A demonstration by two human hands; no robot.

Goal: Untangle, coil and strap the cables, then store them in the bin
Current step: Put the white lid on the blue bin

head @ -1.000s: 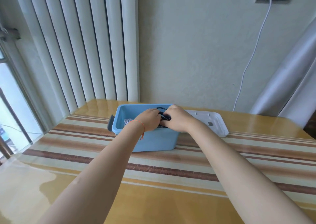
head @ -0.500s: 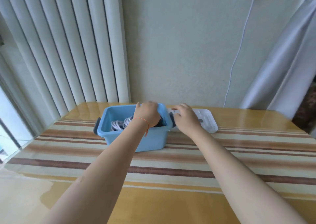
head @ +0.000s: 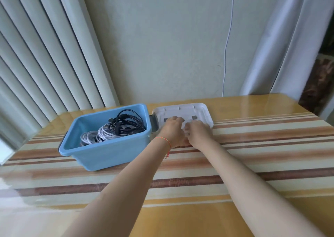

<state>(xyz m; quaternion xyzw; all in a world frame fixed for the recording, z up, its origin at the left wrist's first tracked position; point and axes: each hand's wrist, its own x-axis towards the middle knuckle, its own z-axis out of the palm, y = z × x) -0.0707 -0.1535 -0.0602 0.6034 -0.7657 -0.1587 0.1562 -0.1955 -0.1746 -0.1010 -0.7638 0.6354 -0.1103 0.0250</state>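
A blue bin (head: 106, 150) is seen on a glossy striped surface (head: 253, 146), with coiled cables stored inside it: a black bundle (head: 129, 123) is propped toward the bin's far right corner, and white coils (head: 94, 137) are laid just left of that bundle, nearer the bin's front wall. A dark latch handle (head: 154, 122) is visible on the bin's right end. Just right of the bin, a white lid (head: 198, 110) is laid flat on the surface, and both hands are placed on its near edge. The left hand (head: 171, 130), nearer the bin, is curled over the lid's rim, its fingers bent onto the lid's top; a thin orange thread bracelet (head: 165, 140) is worn at its wrist. The right hand (head: 198, 131), touching the left, is likewise curled over the lid's near edge with bent fingers. Behind the bin, vertical blinds (head: 45, 46) are hung to the left, a pale wall is crossed by a thin white cord (head: 228, 37) to the right, and a grey curtain (head: 282, 37) is draped farther right.
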